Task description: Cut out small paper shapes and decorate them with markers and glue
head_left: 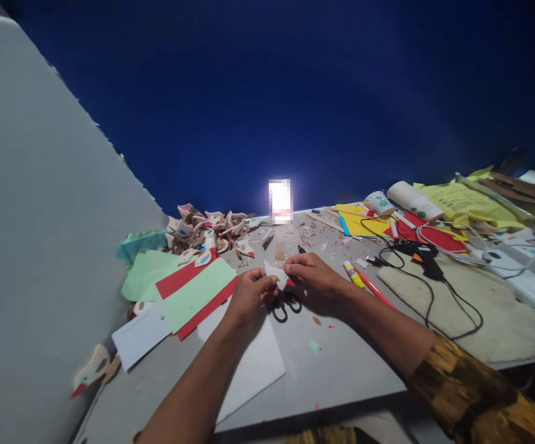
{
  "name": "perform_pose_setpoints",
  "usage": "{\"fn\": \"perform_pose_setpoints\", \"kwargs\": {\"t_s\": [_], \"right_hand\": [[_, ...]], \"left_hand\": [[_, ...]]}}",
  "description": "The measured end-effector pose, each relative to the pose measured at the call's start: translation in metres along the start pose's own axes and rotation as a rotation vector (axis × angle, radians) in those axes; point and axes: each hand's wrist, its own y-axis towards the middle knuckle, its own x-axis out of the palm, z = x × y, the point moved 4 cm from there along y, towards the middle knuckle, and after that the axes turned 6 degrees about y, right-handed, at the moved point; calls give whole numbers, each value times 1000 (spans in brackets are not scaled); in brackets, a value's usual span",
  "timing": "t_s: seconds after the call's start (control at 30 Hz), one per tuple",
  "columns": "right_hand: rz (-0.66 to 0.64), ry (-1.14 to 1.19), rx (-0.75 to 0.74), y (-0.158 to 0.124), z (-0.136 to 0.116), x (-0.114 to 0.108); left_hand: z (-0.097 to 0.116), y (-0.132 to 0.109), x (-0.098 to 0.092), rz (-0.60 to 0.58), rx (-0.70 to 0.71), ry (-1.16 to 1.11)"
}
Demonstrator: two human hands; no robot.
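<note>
Between both hands is a small white paper cutout (274,272) with a red tip and a green dot, shaped somewhat like a bird. My left hand (252,296) pinches its left side between thumb and fingers. My right hand (316,274) has its fingertips closed on the right edge, near the red part. Just below lie black-handled scissors (280,320) on the table, their blades hidden by the hands. A white sheet (258,364) lies under and beside my left forearm.
Similar cutouts form a heap (202,231) at the back left, near red and green paper strips (197,293). To the right are a glue stick (353,274), a red pen (377,291) and a black glue gun (427,259) with its looping cord. A bright light (280,200) stands by the blue wall.
</note>
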Motion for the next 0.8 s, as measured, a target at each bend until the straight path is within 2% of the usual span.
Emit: {"fn": "perform_pose_setpoints", "kwargs": {"t_s": [0.17, 0.5, 0.63, 0.8], "right_hand": [[18, -41, 76, 0, 2, 1], [78, -57, 37, 2, 10, 0], [123, -220, -36, 6, 5, -1], [230, -587, -98, 4, -10, 3]], "left_hand": [[-6, 0, 2, -11, -28, -71], [-6, 4, -1, -41, -42, -72], [-5, 6, -3, -67, -59, -44], [-9, 14, -13, 4, -85, -17]]}}
